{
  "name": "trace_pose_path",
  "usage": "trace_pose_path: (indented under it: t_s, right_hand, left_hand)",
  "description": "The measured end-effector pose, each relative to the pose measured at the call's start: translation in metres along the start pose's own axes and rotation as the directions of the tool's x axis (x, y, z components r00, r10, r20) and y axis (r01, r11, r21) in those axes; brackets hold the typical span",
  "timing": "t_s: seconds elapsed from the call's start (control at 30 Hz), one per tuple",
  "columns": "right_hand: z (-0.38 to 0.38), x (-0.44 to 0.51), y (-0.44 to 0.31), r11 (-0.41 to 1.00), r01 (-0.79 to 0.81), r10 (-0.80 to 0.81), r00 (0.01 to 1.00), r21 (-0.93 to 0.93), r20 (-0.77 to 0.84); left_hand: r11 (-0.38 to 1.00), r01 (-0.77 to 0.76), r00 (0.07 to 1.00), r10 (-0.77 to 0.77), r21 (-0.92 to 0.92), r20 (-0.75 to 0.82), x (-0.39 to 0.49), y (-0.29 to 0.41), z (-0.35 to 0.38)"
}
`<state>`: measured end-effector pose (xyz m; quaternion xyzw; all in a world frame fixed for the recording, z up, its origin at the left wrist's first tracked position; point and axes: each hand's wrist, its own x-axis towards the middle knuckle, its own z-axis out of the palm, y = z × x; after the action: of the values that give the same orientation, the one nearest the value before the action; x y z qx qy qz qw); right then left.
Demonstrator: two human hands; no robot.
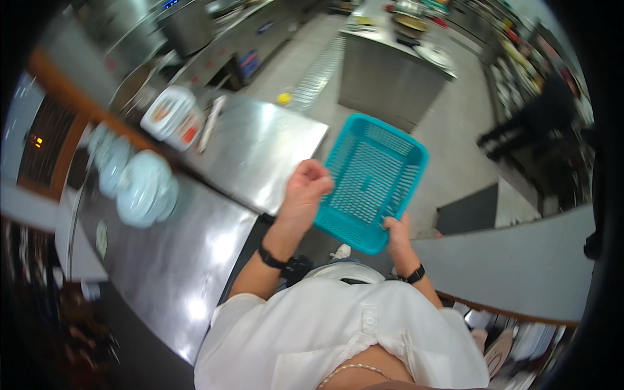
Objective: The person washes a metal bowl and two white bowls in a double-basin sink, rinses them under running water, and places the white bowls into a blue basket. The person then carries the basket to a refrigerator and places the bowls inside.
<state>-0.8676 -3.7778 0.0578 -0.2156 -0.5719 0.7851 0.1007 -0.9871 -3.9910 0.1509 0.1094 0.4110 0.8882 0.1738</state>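
A teal plastic basket (368, 183) with slotted sides and base is held up before me, nothing visible inside it. My right hand (399, 234) grips its near right rim, the thumb over the edge. At its left side is my left hand (308, 183), raised with curled fingers and somewhat blurred; whether it touches the basket or holds anything cannot be told. Left of the hands, stacks of pale blue dishes (146, 190), seemingly wrapped in clear film, stand on a steel counter (195, 258). Behind them is a white plastic tub (170, 117) with a lid.
A steel worktop (268, 141) adjoins the counter on the left. Ahead stands a steel island (385, 78) with a pan (409, 27) and plates on top. A large steel pot (183, 27) is at the upper left. To the right lies a grey counter (507, 263).
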Motion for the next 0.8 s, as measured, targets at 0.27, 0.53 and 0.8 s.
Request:
trace_pose_path:
  t_s: [0.27,0.53,0.8]
  right_hand:
    - [-0.055,0.094,-0.049,0.984,0.013,0.005,0.994,0.175,-0.105]
    - [-0.115,0.203,-0.067,0.954,0.088,-0.017,0.971,0.288,-0.24]
    - [-0.195,0.306,-0.125,0.918,0.23,-0.015,0.833,0.322,-0.553]
  left_hand:
    - [0.99,-0.131,0.989,0.133,-0.045,0.058,0.105,-0.001,0.044]
    - [0.478,-0.299,0.912,0.399,0.826,0.099,0.289,-0.041,0.017]
    - [0.744,-0.091,0.991,0.13,0.661,-0.01,0.481,-0.124,0.009]
